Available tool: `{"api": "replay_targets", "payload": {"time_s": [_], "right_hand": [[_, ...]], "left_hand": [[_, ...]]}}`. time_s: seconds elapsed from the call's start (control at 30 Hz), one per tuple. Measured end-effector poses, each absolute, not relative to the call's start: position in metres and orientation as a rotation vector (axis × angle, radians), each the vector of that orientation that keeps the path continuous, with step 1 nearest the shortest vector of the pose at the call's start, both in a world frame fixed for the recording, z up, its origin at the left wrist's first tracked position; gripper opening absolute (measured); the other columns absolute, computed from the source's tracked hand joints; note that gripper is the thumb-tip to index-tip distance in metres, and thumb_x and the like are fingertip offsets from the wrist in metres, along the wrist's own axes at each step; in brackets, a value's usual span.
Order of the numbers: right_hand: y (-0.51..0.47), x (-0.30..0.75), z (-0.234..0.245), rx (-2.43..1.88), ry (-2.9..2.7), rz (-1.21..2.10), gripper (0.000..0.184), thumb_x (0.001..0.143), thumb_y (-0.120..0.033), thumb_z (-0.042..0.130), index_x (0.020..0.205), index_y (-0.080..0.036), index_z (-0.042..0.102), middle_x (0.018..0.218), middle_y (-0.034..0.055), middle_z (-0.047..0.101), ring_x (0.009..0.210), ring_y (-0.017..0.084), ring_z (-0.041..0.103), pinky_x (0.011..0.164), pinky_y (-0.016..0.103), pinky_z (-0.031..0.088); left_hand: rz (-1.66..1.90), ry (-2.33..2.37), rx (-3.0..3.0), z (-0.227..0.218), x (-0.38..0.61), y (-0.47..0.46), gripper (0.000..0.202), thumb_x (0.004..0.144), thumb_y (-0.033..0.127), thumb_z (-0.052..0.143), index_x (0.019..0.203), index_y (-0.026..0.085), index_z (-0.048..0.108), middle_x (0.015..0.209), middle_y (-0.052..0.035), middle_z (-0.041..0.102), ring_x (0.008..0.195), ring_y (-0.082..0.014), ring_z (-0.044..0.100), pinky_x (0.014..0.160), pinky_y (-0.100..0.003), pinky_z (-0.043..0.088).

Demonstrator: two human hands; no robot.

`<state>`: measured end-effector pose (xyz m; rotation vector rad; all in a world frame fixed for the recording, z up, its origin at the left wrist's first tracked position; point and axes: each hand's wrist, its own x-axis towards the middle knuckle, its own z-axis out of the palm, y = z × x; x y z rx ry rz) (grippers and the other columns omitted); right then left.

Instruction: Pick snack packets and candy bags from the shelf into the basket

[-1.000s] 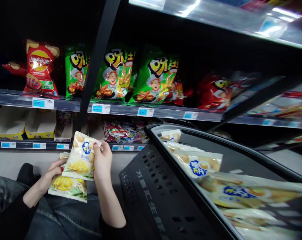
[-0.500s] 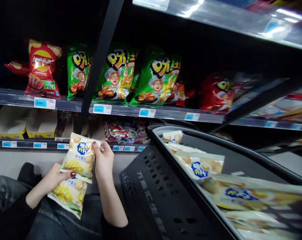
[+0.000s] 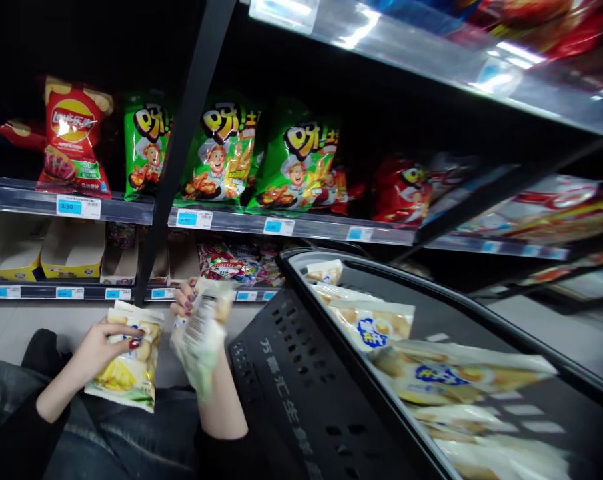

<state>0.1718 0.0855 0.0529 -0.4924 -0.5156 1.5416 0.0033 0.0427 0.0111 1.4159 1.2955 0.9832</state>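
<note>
My left hand [image 3: 104, 347] grips a pale yellow snack bag [image 3: 126, 373] with pictured potato sticks, thumb and fingers across its upper front. In my right hand [image 3: 184, 300] is a second snack bag [image 3: 206, 333], turned so its barcode side shows and smeared by motion. That hand's fingers are closed on the bag's upper left edge. Both bags are apart, above my lap [image 3: 131, 440]. To the right stands a black shopping basket [image 3: 291, 387], tilted in view. Inside it lie several similar bags, among them one upright snack bag [image 3: 376, 327] and a longer-looking snack bag [image 3: 446, 373].
Ahead, a shelf [image 3: 221, 223] holds a red chip bag [image 3: 74, 140] and several green snack bags [image 3: 216, 157]. Below are open cartons [image 3: 74, 247] and small candy packets [image 3: 221, 261]. A dark shelf post [image 3: 181, 147] rises between bays. An upper shelf edge [image 3: 406, 60] juts overhead.
The two bags, overlapping before, are now separated. My right hand has turned its bag to the back side; my left hand keeps the other. The view has shifted slightly right.
</note>
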Motion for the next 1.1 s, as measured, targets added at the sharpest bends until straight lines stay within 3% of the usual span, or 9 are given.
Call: {"api": "replay_targets", "payload": {"time_s": [0.17,0.37,0.53,0.6,0.83,1.1], "right_hand": [[0.072,0.180,0.057,-0.101,-0.522,1.910,0.016,0.070,-0.027,0.053,0.071,-0.022,0.038,0.054,-0.0084,0.031,0.036,0.003,0.021,0.022,0.005,0.007],[0.067,0.183,0.060,0.222,-0.638,2.173,0.014,0.077,-0.029,0.048,0.069,-0.023,0.037,0.049,-0.0097,0.034,0.026,0.002,0.016,0.016,0.006,0.010],[0.063,0.179,0.067,0.064,-0.468,2.049,0.012,0.082,-0.023,0.040,0.070,-0.020,0.040,0.051,-0.0089,0.032,0.029,0.001,0.017,0.019,0.002,0.007],[0.065,0.178,0.068,-0.012,-0.347,1.950,0.012,0.084,-0.020,0.038,0.073,-0.019,0.042,0.052,-0.0086,0.031,0.031,0.000,0.021,0.021,0.000,0.009],[0.077,0.185,0.060,0.039,-0.060,1.823,0.011,0.085,-0.010,0.035,0.080,-0.017,0.042,0.058,-0.0072,0.035,0.043,0.000,0.039,0.035,-0.001,0.034],[0.074,0.189,0.062,0.235,-0.058,1.887,0.009,0.087,-0.014,0.033,0.080,-0.019,0.038,0.059,-0.0070,0.038,0.044,0.000,0.043,0.035,0.000,0.035]], "left_hand": [[1.003,1.325,1.361,0.015,-0.002,0.047,0.020,0.062,0.032,0.067,0.077,0.021,0.074,0.092,-0.0078,0.072,0.095,-0.0283,0.061,0.090,-0.037,0.043],[0.993,1.305,1.332,0.013,-0.001,0.046,0.020,0.061,0.032,0.066,0.076,0.021,0.074,0.091,-0.0078,0.072,0.094,-0.0284,0.062,0.089,-0.038,0.043],[0.996,1.320,1.342,0.009,-0.001,0.046,0.019,0.062,0.031,0.066,0.077,0.021,0.074,0.092,-0.0078,0.072,0.095,-0.0282,0.061,0.090,-0.038,0.043],[1.000,1.321,1.338,0.008,-0.001,0.046,0.020,0.063,0.029,0.064,0.078,0.021,0.074,0.093,-0.0079,0.072,0.095,-0.0283,0.061,0.090,-0.038,0.043],[0.962,1.308,1.361,0.007,-0.003,0.046,0.020,0.065,0.031,0.064,0.080,0.022,0.073,0.096,-0.0073,0.071,0.098,-0.0282,0.060,0.090,-0.037,0.042],[0.963,1.313,1.372,0.004,-0.005,0.046,0.021,0.066,0.032,0.063,0.082,0.021,0.073,0.097,-0.0073,0.071,0.099,-0.0277,0.059,0.089,-0.036,0.043]]}}
